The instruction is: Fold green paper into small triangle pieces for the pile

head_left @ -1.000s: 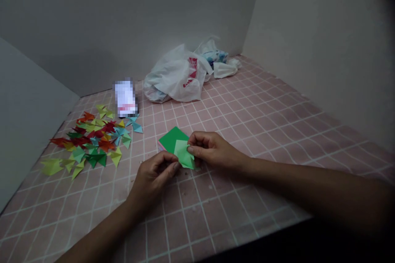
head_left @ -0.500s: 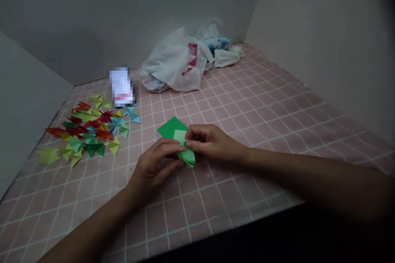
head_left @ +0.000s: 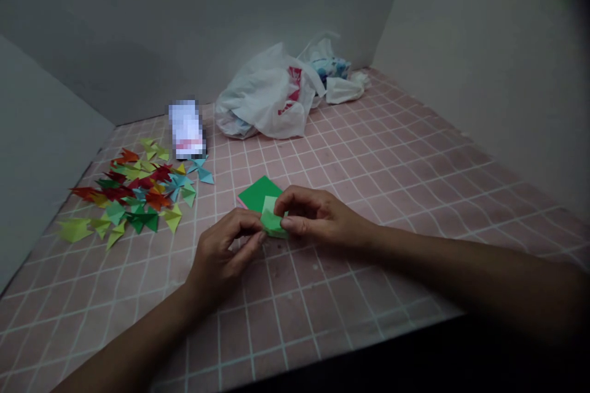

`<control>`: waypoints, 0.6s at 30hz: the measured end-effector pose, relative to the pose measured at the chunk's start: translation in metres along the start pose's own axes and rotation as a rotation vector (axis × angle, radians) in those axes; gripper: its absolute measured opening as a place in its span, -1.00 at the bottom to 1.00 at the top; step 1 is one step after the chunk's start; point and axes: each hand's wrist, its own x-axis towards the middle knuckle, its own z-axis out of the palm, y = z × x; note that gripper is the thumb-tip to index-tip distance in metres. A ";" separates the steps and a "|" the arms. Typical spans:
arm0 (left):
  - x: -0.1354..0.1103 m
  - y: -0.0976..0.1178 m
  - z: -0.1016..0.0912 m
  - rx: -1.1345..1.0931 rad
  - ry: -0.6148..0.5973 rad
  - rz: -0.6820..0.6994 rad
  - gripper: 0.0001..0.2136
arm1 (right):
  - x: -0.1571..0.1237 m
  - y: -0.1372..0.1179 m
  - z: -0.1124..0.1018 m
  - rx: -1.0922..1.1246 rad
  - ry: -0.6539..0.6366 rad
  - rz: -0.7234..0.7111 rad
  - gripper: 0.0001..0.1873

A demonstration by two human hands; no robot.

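Note:
A light green piece of origami paper (head_left: 272,221), partly folded, is held between my two hands above the table. My left hand (head_left: 230,242) pinches its left edge between thumb and fingers. On the other side my right hand (head_left: 313,215) grips the right edge, thumb in front and fingers curled behind. The fingers cover part of the folds. Just beyond the hands lies a stack of square paper (head_left: 260,192), dark green on top with a pink edge showing below.
Many small folded paper pieces (head_left: 138,190) in several colours spread over the left of the pink checked tablecloth (head_left: 359,159). Behind them a lit phone (head_left: 187,129) leans upright. A white plastic bag (head_left: 262,92) and a smaller bundle (head_left: 332,67) lie by the wall.
The lower part of the light green paper, which hung down, is now folded up towards the hands. My left thumb has come up to its edge. The view has shifted slightly.

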 end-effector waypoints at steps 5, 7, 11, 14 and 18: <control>0.000 -0.002 -0.001 0.116 0.062 0.061 -0.89 | 0.000 0.002 0.000 -0.144 0.069 -0.189 -0.87; 0.000 -0.003 -0.001 0.144 0.076 0.113 -0.87 | 0.001 0.004 -0.002 -0.241 0.074 -0.276 -0.88; -0.001 -0.003 -0.002 0.152 0.063 0.192 -0.87 | 0.002 0.004 -0.005 -0.437 0.049 -0.389 -0.96; -0.001 -0.003 -0.002 0.148 0.060 0.183 -0.86 | 0.001 0.003 -0.003 -0.452 0.076 -0.354 -0.91; -0.003 -0.002 0.001 0.121 0.070 0.149 -0.86 | -0.002 0.003 0.002 -0.355 0.142 -0.196 -0.90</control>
